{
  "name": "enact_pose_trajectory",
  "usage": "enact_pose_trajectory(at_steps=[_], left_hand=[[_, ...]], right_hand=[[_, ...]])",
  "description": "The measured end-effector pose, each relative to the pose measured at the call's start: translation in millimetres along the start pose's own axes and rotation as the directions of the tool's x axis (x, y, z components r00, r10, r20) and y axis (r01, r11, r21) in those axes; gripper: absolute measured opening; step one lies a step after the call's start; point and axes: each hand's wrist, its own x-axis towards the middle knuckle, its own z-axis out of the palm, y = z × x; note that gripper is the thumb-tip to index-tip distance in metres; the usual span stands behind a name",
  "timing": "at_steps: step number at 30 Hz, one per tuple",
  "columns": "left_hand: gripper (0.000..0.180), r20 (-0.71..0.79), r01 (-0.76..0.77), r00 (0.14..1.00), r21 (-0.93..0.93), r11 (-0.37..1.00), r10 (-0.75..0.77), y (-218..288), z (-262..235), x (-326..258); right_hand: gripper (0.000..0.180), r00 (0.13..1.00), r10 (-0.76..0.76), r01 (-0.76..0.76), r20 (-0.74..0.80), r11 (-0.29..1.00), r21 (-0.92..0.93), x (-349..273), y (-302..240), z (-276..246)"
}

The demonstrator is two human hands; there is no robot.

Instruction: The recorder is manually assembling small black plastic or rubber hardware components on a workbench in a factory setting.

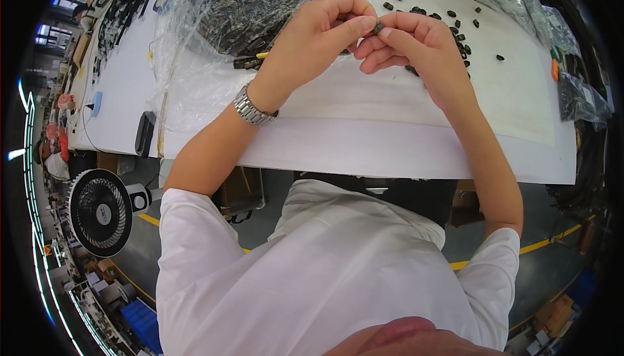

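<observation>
Between the fingertips of both hands is a small dark piece, mostly covered by the fingers. It resembles the small black pieces strewn over the white table to the right. My left hand, with a metal watch on its wrist, pinches the piece between thumb and forefinger. From the other side my right hand pinches it too, its remaining fingers curled. Behind my left hand lies a clear plastic bag full of dark parts. A black part with a yellow bit lies by my left wrist.
The white table runs across in front of me. Plastic bags and an orange-handled tool lie at its right side. Black cables and a black case are on the left. A fan stands at the lower left.
</observation>
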Motion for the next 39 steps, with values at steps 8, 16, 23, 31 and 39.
enact_pose_trajectory(at_steps=[8, 16, 23, 31, 39], left_hand=[[0.019, -0.101, -0.121, 0.985, 0.157, 0.98, 0.137, 9, 6, -3], [0.019, -0.268, 0.082, 0.963, 0.345, 0.935, 0.014, -17, -34, 11], [0.024, 0.043, -0.225, 0.953, 0.765, 0.603, 0.3, -41, -30, 18], [0.02, 0.18, -0.302, 0.941, 0.827, 0.474, 0.285, -42, -23, 19], [0.012, 0.108, -0.394, 0.896, 0.641, 0.659, 0.431, -13, -11, 12]], right_hand=[[0.028, 0.997, -0.015, 0.015, -0.072, 1.0, -0.003, 1, -6, 6], [0.023, 0.946, -0.18, 0.058, -0.271, 0.913, -0.404, 4, -16, -32], [0.028, 0.915, -0.28, -0.26, -0.292, 0.145, -0.955, -11, -20, -59], [0.028, 0.928, -0.328, -0.025, -0.177, 0.42, -0.907, -1, -8, -22], [0.031, 0.987, 0.066, -0.122, -0.148, 0.905, -0.407, 5, 2, -5]])
